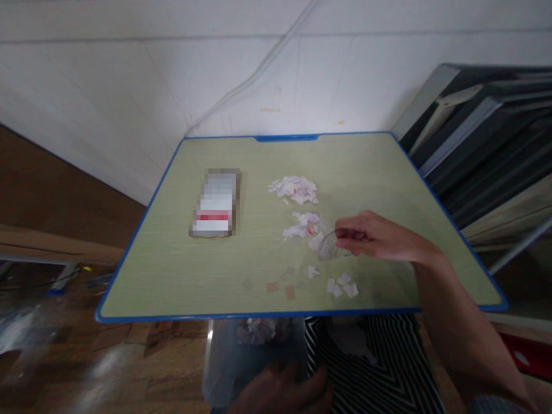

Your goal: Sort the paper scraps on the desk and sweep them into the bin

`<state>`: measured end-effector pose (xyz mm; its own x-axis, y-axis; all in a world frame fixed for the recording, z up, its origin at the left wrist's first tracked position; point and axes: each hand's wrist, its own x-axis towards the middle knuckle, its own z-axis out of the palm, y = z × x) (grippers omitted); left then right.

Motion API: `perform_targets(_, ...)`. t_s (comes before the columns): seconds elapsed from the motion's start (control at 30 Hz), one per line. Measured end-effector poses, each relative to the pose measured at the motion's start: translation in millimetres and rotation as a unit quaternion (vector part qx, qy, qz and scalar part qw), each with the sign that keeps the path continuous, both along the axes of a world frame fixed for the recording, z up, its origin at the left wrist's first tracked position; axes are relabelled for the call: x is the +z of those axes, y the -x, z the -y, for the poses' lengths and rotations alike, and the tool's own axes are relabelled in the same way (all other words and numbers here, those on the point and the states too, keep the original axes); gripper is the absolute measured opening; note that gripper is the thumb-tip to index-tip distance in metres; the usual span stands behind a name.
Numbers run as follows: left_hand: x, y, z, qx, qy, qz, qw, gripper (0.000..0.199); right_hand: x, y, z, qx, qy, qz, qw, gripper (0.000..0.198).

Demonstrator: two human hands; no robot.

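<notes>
My right hand (366, 236) is over the right half of the green tabletop, its fingers closed on a clear plastic cup (330, 246). The cup is tilted, with its rounded end toward the white paper scraps (306, 224). A larger pile of torn paper scraps (295, 188) lies farther back. Small paper squares (344, 286) lie loose nearer the front edge, beside two brownish ones (272, 286). Below the table, my left hand (280, 391) curls at the near side of a clear plastic bin (215, 362) holding more scraps; dim light obscures its fingertips.
A blurred-out phone-like rectangle (215, 201) lies on the table's left side. The folding table (172, 287) has a blue rim and stands against a white wall (215, 86). Dark flat panels (495, 132) lean at the right. Striped cloth (388, 362) shows below the front edge.
</notes>
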<state>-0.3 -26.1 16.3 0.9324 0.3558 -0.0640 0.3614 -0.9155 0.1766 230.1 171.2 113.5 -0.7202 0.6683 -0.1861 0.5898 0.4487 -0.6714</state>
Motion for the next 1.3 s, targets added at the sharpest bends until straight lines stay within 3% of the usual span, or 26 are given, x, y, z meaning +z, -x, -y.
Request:
perform_targets(0.17,4.5,-0.7,-4.6,-0.001,0.010,0.005,1.000,0.032,-1.3,6.6,2.4,0.083,0.019,0.036,0.996,0.024)
perform_targets(0.33,4.2,-0.2,-2.6,-0.004,0.020,-0.008,1.000,0.034,-2.0,6.6,2.0,0.031,0.004,0.029,0.999,0.025)
perform_targets(0.5,4.5,-0.7,-2.8,-0.006,0.021,-0.005,1.000,0.036,-3.1,7.4,2.7,0.086,0.020,0.031,0.996,0.025)
perform_targets(0.67,6.1,-1.4,-4.3,-0.008,0.030,-0.013,0.999,0.035,0.2,7.2,2.3,0.047,0.011,0.015,0.999,0.027)
perform_targets(1.3,3.4,0.0,-1.2,-0.007,0.032,-0.010,0.999,0.036,0.9,5.5,3.0,0.053,0.005,0.037,0.998,0.027)
